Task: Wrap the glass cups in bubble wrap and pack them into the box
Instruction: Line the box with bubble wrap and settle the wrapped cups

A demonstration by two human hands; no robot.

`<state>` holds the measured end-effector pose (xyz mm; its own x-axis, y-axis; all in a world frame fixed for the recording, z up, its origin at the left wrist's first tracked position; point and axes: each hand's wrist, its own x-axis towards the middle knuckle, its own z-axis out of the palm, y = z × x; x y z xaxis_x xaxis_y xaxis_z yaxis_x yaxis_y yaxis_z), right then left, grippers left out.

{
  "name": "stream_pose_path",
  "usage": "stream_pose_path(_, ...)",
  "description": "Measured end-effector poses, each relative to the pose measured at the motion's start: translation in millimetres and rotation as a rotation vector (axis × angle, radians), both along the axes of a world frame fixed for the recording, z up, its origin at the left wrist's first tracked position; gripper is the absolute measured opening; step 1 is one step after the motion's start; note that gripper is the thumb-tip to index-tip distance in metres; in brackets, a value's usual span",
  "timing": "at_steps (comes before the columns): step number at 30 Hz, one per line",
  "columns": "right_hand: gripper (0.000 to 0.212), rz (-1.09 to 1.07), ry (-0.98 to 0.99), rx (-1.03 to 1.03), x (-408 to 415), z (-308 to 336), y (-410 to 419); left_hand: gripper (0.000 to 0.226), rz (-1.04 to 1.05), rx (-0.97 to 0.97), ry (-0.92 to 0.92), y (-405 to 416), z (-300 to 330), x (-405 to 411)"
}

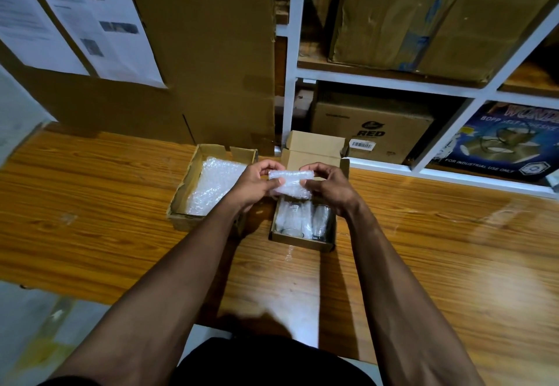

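Observation:
A bundle of bubble wrap (pixel 290 183) is held up between my left hand (pixel 256 184) and my right hand (pixel 328 187), just above a small cardboard box (pixel 302 241); whether a cup is inside the wrap cannot be seen. That box holds glass cups (pixel 320 222), some bare and some in wrap, and its lid flap (pixel 314 155) stands open behind. To the left sits a wider open cardboard tray (pixel 184 186) lined with sheets of bubble wrap (pixel 214 186).
Everything rests on a wooden table (pixel 423 234). A tall carton with paper sheets taped on it (pixel 196 52) stands behind the tray. White shelving (pixel 393 83) at the back right holds more cartons and a printed blue box (pixel 511 143).

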<state>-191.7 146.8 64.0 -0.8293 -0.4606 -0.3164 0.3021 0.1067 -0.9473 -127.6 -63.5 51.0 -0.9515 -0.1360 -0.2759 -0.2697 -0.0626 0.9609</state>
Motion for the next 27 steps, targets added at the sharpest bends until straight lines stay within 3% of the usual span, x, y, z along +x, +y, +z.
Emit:
stream_pose_path(10, 0.019, 0.025, -0.034, -0.019, 0.5, -1.9, 7.5, 0.027, 0.011, 0.020, -0.048, 6.4, -2.9, -1.6)
stream_pose_path(15, 0.007, 0.141, -0.168, -0.198, -2.2, -7.6, 17.9, 0.027, 0.014, 0.015, -0.026, 9.7, -3.5, -3.3)
stream_pose_path(18, 0.017, 0.093, -0.098, -0.137, -0.4, -7.3, 17.1, 0.029, 0.009, 0.026, -0.013, 15.4, -2.6, -5.3)
stream_pose_path(22, 0.044, 0.012, -0.152, -0.124, -1.4, -8.7, 19.4, 0.031, 0.047, 0.169, 0.038, 28.2, -2.0, -7.9)
stream_pose_path(27, 0.041, -0.066, -0.142, -0.163, -4.9, -17.7, 29.5, 0.036, 0.130, 0.472, 0.003, 46.8, -11.6, -8.5)
